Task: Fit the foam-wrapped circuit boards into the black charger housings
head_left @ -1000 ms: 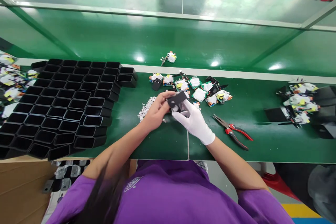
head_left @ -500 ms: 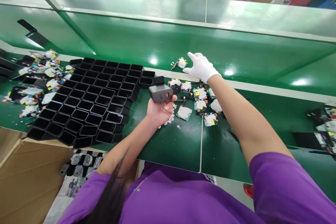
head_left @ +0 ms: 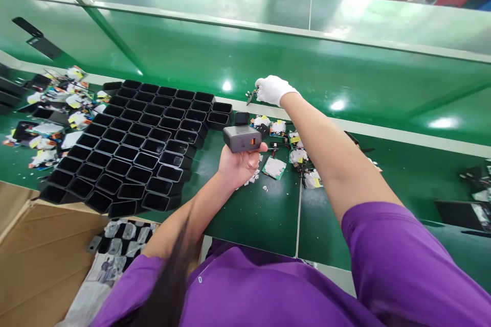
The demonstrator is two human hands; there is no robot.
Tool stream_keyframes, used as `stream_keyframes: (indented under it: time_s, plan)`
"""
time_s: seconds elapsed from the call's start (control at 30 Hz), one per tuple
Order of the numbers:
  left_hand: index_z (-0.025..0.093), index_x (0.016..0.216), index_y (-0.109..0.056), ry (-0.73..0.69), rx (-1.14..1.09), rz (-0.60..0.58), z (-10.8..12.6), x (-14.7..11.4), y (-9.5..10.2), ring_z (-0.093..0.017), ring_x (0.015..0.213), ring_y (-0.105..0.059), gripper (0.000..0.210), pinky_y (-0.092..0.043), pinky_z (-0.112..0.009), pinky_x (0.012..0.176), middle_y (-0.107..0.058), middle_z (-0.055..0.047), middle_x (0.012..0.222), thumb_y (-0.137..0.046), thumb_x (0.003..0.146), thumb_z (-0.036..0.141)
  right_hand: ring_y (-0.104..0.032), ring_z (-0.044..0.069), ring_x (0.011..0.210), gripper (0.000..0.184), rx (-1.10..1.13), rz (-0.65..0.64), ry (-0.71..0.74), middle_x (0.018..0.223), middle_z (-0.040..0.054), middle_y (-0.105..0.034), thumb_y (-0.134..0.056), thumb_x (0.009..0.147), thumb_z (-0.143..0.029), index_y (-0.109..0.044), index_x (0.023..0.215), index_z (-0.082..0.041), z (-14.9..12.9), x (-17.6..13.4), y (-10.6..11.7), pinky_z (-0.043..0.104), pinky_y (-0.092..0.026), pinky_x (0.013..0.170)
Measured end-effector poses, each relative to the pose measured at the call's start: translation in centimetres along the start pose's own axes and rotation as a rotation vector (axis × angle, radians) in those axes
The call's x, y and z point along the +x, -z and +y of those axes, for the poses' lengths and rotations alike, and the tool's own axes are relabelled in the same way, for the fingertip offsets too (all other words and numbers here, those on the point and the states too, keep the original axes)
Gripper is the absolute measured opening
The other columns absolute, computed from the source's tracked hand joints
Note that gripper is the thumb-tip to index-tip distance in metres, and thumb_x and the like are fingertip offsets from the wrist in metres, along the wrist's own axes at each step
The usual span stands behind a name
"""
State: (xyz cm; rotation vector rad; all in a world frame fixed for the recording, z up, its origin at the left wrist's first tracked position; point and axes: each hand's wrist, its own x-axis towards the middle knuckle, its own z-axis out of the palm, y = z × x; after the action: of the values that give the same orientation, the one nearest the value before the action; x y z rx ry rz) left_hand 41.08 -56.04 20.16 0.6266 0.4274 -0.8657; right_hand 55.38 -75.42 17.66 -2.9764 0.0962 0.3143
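Observation:
My bare left hand [head_left: 238,167] is closed around a dark grey charger case [head_left: 242,139] with an orange port on its front face. Beyond it, near the foot of the green back wall, my white-gloved right hand [head_left: 274,90] has its fingers closed on a small circuit board [head_left: 250,97]. Only the board's end with metal prongs shows; the glove hides the rest. Several boards covered in white filler, one of them a loose board [head_left: 273,167], lie on the green bench between and below my hands.
Rows of open black cases [head_left: 126,148] stand to the left, with a heap of boards [head_left: 74,99] farther left. A cardboard box [head_left: 49,260] sits at the lower left. White crumbs [head_left: 253,178] lie near my left hand. More dark parts are at the right.
My right hand has moved left and down onto the board by the back wall, and its fingers have closed. My left hand still holds the charger case, with the view shifted slightly.

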Motion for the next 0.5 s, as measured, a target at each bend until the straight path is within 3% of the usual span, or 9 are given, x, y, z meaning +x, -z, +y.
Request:
stream_keyframes:
  time_s: [0.17,0.27,0.4,0.5]
  plan:
    - [0.011,0.103,-0.062,0.004,-0.033,-0.009,0.0,0.0,-0.1,-0.006,0.030,-0.041,0.048,-0.032,-0.013,0.032,-0.065,-0.005,0.058,-0.016,0.099,0.024,-0.062,0.027,0.101,0.050,0.111,0.100,-0.014,0.116,0.0138,-0.064,-0.068,0.083,-0.022,-0.057,0.130,-0.013,-0.5,-1.1,0.6,0.039,-0.050,0.086]
    - [0.012,0.103,-0.061,0.004,-0.050,-0.011,0.1,-0.1,-0.1,-0.005,0.029,-0.040,0.046,-0.032,-0.012,0.031,-0.065,-0.004,0.058,-0.016,0.099,0.023,-0.061,0.022,0.093,0.048,0.176,0.168,0.050,0.108,0.0104,-0.065,-0.067,0.083,-0.022,-0.057,0.129,-0.012,-0.3,-4.0,1.7,0.034,-0.048,0.083]
    - [0.013,0.103,-0.062,-0.001,-0.036,-0.015,0.0,-0.3,-0.2,-0.005,0.030,-0.040,0.045,-0.033,-0.012,0.031,-0.065,-0.003,0.058,-0.018,0.098,0.022,-0.059,0.022,0.084,0.034,0.249,0.268,0.158,0.098,0.0084,-0.065,-0.061,0.086,-0.025,-0.063,0.119,-0.017,0.2,-13.1,2.7,0.034,-0.045,0.078]
    - [0.013,0.111,-0.062,-0.033,-0.001,-0.016,-0.1,-0.4,-0.3,-0.007,0.033,-0.041,0.046,-0.035,-0.014,0.032,-0.064,-0.004,0.058,-0.020,0.097,0.021,-0.060,0.021,0.082,0.033,0.260,0.167,0.199,0.098,0.0070,-0.065,-0.064,0.087,-0.031,-0.063,0.119,-0.020,0.4,-21.6,1.5,0.033,-0.046,0.075]
